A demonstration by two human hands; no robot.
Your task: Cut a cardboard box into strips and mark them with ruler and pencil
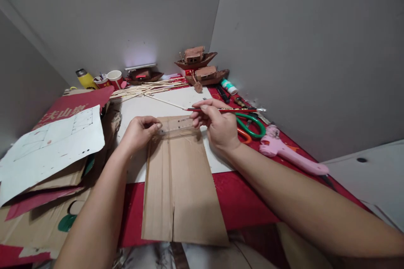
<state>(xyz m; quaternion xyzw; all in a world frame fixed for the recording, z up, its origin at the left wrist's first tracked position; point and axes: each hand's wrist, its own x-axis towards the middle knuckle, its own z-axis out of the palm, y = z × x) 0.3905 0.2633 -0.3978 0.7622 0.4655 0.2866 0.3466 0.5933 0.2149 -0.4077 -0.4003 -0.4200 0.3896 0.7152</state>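
A brown cardboard piece (192, 185) lies before me, its near end reaching past the table's front edge. Across its far end rests a clear plastic ruler (175, 124). My left hand (140, 132) pinches the ruler's left end with thumb and fingers. With my right hand (217, 124) I grip a red and black pencil (233, 110), which lies nearly level and points left; its eraser end is at the right. The fingertips of that hand also meet the ruler's right end. Under the cardboard is a white sheet (132, 109).
Wooden sticks (139, 90) and brown model boats (195, 56) stand at the back. Green-handled scissors (257, 126) and a pink glue gun (293, 155) lie to the right. Stacked cardboard with a drawn-on white sheet (57, 138) fills the left. Cups (115, 77) and a yellow bottle (85, 79) stand back left.
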